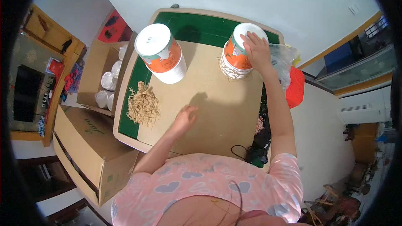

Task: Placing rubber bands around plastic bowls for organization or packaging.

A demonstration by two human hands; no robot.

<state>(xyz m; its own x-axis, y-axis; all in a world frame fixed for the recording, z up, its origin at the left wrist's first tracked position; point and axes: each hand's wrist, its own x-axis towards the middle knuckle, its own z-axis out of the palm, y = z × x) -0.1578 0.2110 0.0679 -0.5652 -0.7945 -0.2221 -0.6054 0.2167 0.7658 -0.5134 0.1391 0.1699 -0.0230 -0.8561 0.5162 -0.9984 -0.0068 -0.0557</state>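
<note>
On the right stands a stack of upturned paper buckets point(237, 58), the uppermost one orange and green with a white base on top. Strands of tan twine point(229, 70) hang around the white rims lower on this stack. My right hand point(256, 49) rests on its top and side, fingers spread. My left hand point(185, 119) hovers over the brown board, fingers loosely bent, with nothing visible in it. A second stack of upturned buckets point(169, 65) stands at the left, free of twine. Nearer me lies a loose heap of tan twine point(143, 105).
A brown board point(209, 129) covers most of the green-topped table point(201, 27). Left of it, an open carton point(94, 71) holds white wrapped stacks; another carton point(88, 142) stands nearer. A black cable device point(257, 148), a clear bag point(282, 60) and a red bag point(295, 87) sit along the right edge.
</note>
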